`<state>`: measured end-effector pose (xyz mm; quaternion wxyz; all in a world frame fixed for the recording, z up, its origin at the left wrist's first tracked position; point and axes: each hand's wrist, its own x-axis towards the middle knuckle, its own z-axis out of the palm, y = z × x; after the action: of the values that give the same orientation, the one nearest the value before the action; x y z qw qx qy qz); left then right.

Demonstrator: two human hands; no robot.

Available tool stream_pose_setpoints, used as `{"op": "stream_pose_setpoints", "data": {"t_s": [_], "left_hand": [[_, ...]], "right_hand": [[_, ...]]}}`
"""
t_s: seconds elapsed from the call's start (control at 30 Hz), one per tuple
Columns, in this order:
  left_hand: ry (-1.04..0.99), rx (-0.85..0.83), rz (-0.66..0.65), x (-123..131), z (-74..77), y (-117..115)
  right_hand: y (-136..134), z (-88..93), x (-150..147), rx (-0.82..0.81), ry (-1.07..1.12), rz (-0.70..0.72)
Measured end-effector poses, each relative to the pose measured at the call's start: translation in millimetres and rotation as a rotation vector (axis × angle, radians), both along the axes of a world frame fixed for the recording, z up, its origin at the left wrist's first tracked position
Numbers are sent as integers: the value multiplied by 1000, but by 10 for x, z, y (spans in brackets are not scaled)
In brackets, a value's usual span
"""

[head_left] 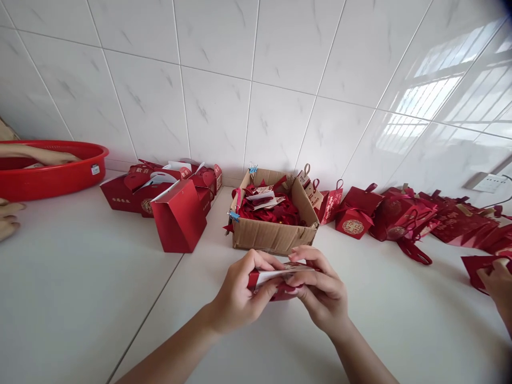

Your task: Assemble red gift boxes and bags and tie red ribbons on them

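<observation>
Between my two hands is a small red gift box [283,293] with a white inner flap at its top, held just above the white table. My left hand [244,293] grips its left side, thumb in front and fingers behind. On the right side, my right hand [322,290] pinches the top edge, where a card or ribbon seems to lie; the fingers hide most of it. Just beyond my hands stands a cardboard box [274,237] filled with red ribbons [276,213] and printed cards [264,200].
Red gift boxes [180,218] stand at left, beside a red plastic basin [52,178] with another person's arm [48,154] in it. More red boxes [354,213] line the right. At the far right, another person's hand [498,280] holds a red box. A tiled wall [216,106] rises behind.
</observation>
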<state>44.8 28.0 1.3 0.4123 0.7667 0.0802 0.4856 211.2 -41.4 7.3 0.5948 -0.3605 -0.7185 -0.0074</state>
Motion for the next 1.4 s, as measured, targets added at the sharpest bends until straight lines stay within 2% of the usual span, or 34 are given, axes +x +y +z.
{"op": "stream_pose_setpoints", "data": {"t_s": [0.23,0.53,0.73,0.83,1.0,1.1,1.2,1.27,1.4], "left_hand": [[0,-25,-28,-5,16,-4],[7,-5,-19,-5,6,-26],[2,50,-82,-38,18,-51],[-24,91,-93,-28,1,-39],[25,262,77,-12,-13,24],[127,404,186,-72,52,84],[310,468,286,-150,150,144],[427,418,352,-177,202,171],[583,150,397,-175,242,194]], "right_hand": [[-13,41,-30,18,12,10],[-27,-9,-16,13,17,3],[-1,-87,-52,-10,162,-43],[12,-97,-86,-27,175,-7],[7,-65,-132,96,145,-2],[4,-55,-134,176,108,-31],[24,-72,-109,206,84,-64],[54,-96,-85,215,76,-99],[125,-129,-32,227,92,-181]]}}
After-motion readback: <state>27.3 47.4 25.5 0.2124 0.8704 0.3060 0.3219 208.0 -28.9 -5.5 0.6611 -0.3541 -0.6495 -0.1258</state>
